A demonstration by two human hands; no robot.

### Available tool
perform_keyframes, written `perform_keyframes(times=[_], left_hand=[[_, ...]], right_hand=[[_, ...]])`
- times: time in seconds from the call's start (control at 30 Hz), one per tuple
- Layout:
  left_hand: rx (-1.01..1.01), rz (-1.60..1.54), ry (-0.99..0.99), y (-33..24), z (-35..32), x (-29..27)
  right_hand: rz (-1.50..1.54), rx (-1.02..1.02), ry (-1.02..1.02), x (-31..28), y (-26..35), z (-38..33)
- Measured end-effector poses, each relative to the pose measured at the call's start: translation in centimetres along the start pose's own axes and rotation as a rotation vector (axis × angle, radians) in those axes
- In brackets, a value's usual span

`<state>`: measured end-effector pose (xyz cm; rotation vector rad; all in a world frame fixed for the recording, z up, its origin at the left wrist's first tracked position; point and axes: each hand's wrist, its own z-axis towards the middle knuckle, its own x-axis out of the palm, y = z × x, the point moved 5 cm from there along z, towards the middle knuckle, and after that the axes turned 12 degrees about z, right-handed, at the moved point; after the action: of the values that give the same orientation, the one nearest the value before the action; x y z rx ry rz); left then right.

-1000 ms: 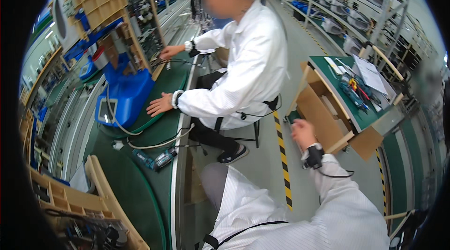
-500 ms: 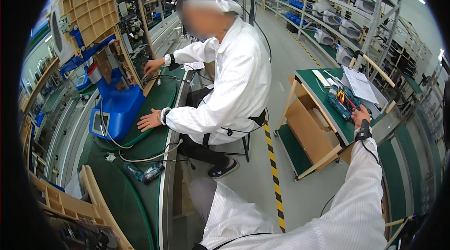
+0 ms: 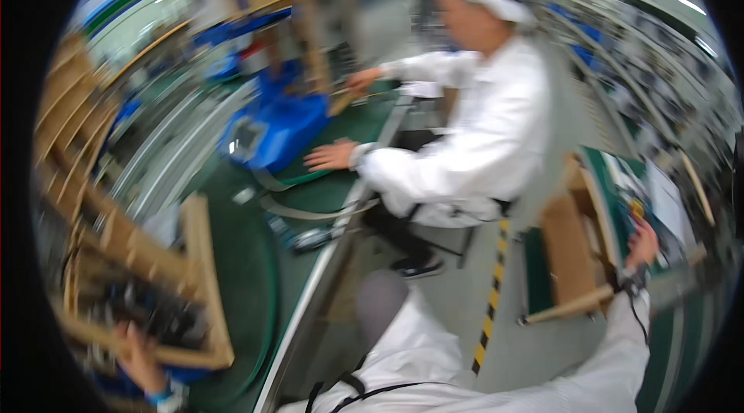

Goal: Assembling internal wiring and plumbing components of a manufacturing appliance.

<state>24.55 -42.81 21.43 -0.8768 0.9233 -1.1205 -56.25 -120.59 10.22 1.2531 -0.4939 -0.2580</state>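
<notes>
My right hand (image 3: 642, 244) is stretched out to the right, at the small tool cart's green top (image 3: 601, 169). Its fingers are curled among hand tools, close to something yellow and red (image 3: 637, 210); blur hides what they hold. At the lower left, my left hand (image 3: 141, 363) is at the near rail of a beige frame-like housing (image 3: 221, 297) with dark parts inside. Motion smears its fingers, so I cannot tell whether they grip the rail. A wristband circles each of my wrists.
A seated co-worker in white (image 3: 473, 134) works at a blue stand (image 3: 279, 130) holding another beige housing. A power screwdriver (image 3: 310, 239) and a pale cable (image 3: 310, 214) lie on the green bench. Cardboard (image 3: 570, 246) is inside the cart. Yellow-black floor tape (image 3: 494, 304) runs between.
My view has swung left, blurring the picture. My left hand has come into sight at the beige housing. My right hand stays at the cart's tools.
</notes>
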Motion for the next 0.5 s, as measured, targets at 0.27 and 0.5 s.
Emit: perform_keyframes(times=[0.27, 0.5], left_hand=[[0.279, 0.303, -0.380, -4.4, -3.6, 1.6], [0.291, 0.417, -0.513, -6.1, -3.8, 1.3]], right_hand=[[-0.262, 0.226, 1.171, 21.7, -6.4, -23.7], [-0.324, 0.365, 1.991, 30.1, -12.1, -48.1]])
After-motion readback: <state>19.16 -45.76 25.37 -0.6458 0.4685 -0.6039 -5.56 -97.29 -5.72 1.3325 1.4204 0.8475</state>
